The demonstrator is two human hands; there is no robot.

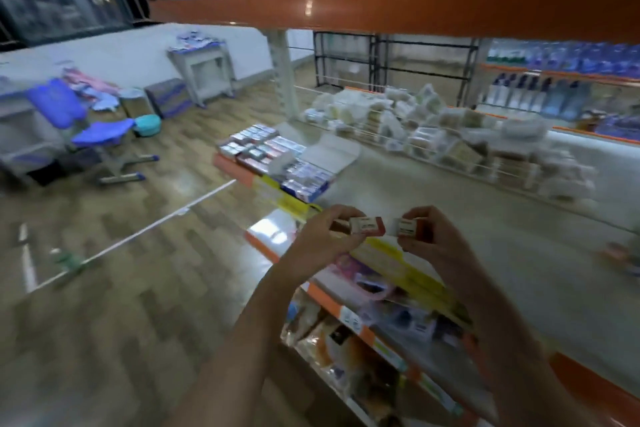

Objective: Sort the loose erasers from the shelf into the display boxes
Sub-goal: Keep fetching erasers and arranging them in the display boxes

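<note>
From the head camera, two bare hands are held up close together over the front edge of a grey shelf (433, 191). The left hand (320, 239) pinches a small eraser (367, 226) with a red and white wrapper between its thumb and curled fingers. The right hand (434, 236) pinches a second eraser (407, 227) of the same kind. The two erasers are side by side with only a small gap between them, and they do not seem to touch. Past the left hand, farther along the shelf, sit the display boxes (277, 156), open on top and packed with small packets in rows. A white box flap stands up just behind them. Past the right hand, at the back of the shelf, lies a big heap of pale packets (443, 128) behind a thin wire rail. Above both hands runs an orange shelf edge (381, 7). Below the hands, a lower shelf holds bags and packs, too blurry to name. To the left of the left hand is a wooden floor with a blue chair (86, 121) on it.
</note>
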